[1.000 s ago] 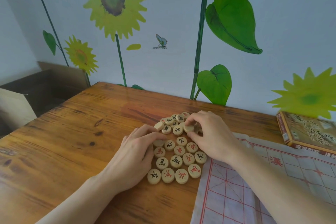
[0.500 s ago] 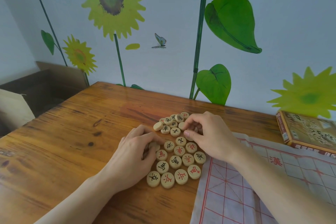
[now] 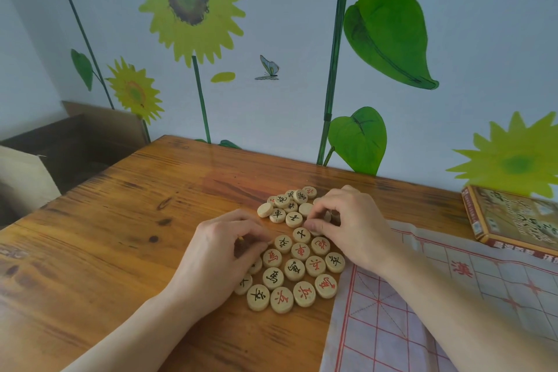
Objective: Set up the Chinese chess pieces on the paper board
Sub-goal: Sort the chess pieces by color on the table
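Several round wooden chess pieces (image 3: 294, 269) with red or black characters lie in a cluster on the wooden table (image 3: 120, 251), most face up. The paper board (image 3: 422, 311), white with a red grid, lies to the right of the cluster with no pieces on the part I see. My left hand (image 3: 220, 254) is curled over the cluster's left edge, fingertips pinched on a mostly hidden piece. My right hand (image 3: 350, 220) rests on the far right of the cluster, thumb and fingers closed on a piece (image 3: 328, 216).
The flat chess set box (image 3: 513, 220) lies at the table's far right by the wall. An open cardboard box (image 3: 75, 142) stands beyond the table's left edge. A wall painted with sunflowers runs along the table's far side.
My left hand's fingers have curled in from a flat touch to a pinch on a piece at the cluster's left. My right hand has stayed over the far pieces, its fingers shifting slightly.
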Available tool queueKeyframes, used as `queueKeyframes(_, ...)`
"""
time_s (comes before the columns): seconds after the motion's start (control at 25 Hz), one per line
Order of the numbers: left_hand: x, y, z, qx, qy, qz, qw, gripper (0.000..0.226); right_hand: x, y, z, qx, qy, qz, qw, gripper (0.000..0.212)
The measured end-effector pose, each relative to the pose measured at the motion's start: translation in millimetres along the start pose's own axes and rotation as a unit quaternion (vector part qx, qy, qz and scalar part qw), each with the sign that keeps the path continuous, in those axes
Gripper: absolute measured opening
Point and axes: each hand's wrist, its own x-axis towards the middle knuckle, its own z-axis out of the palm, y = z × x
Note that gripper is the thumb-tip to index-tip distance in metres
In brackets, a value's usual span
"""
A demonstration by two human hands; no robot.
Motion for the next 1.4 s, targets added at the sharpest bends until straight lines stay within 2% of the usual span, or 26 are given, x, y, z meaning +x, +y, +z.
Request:
queueKeyframes(0.12, -2, 0, 1, -0.004, -0.014, 0.01, 1.0, 0.02, 0, 1, 2, -0.005, -0.001, 0.004, 1.0, 0.008)
queueKeyframes(0.32, 21, -1, 3, 0.027, 0.056, -0.017, 0.998, 0.03, 2, -2, 6, -0.013, 0.014, 0.002, 1.0, 0.018)
queueKeyframes(0.44, 38, -6, 13, 0.044, 0.016, -0.054, 0.997, 0.031, 1, -2, 10, -0.047, -0.016, 0.0, 0.999, 0.025)
queueKeyframes(0.52, 41, -8, 17, 0.051, 0.005, -0.075, 0.996, 0.027, 0, -2, 10, -0.048, -0.015, 0.003, 0.999, 0.021)
queueKeyframes(0.64, 40, -9, 15, 0.028, 0.032, -0.093, 0.995, 0.017, 1, -2, 9, -0.034, -0.001, 0.012, 0.999, 0.015)
queueKeyframes(0.72, 40, -11, 15, 0.009, 0.047, -0.107, 0.993, 0.012, 2, -3, 8, -0.041, -0.015, 0.019, 0.999, 0.022)
queueKeyframes(0.84, 38, -11, 17, 0.043, 0.02, -0.09, 0.995, 0.015, 2, -4, 9, -0.067, -0.048, 0.033, 0.996, 0.031)
queueKeyframes(1.0, 37, -13, 20, 0.074, 0.009, -0.092, 0.993, 0.018, 0, -3, 9, -0.063, -0.045, 0.028, 0.997, 0.02)
queueKeyframes(1.12, 39, -11, 19, 0.058, 0.014, -0.072, 0.996, 0.033, -1, -2, 10, -0.024, -0.008, 0.023, 0.999, 0.015)
queueKeyframes(1.28, 33, -3, 20, 0.076, -0.097, 0.0, 0.992, 0.061, 0, -1, 6, 0.017, 0.043, 0.012, 0.999, 0.015)
queueKeyframes(1.4, 34, -7, 21, 0.069, -0.099, 0.003, 0.993, 0.061, 0, 0, 5, 0.038, 0.058, 0.001, 0.998, 0.016)
